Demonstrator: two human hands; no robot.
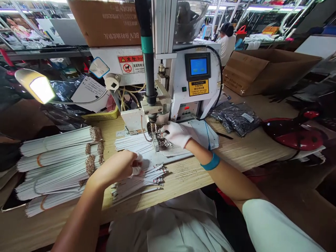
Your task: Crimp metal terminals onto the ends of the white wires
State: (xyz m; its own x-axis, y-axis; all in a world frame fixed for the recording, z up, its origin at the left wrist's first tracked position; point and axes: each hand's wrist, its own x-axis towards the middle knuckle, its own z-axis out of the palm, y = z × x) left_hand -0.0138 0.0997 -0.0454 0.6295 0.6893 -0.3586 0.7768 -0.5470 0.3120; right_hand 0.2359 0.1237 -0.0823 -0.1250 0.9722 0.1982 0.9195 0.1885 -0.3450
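My right hand [174, 134], in a white glove with a blue band at the wrist, pinches speckled wire ends [162, 138] just below the soldering head [152, 120] of a benchtop machine. My left hand [118, 168], its fingertips wrapped in white, curls over a flat bundle of white wires [133, 143] on a white plate. A looser bundle of white wires with tinned ends [139, 183] lies just below that hand. Stacked to its left are white wire bundles with copper ends [57, 164].
The wooden workbench [189, 175] runs across the view. The machine's touchscreen [198, 66] faces me, and a desk lamp [35, 85] shines at left. Bags of small black parts [236, 119], a cardboard box [265, 71] and a red object [294, 134] sit at right. A co-worker [227, 45] stands beyond.
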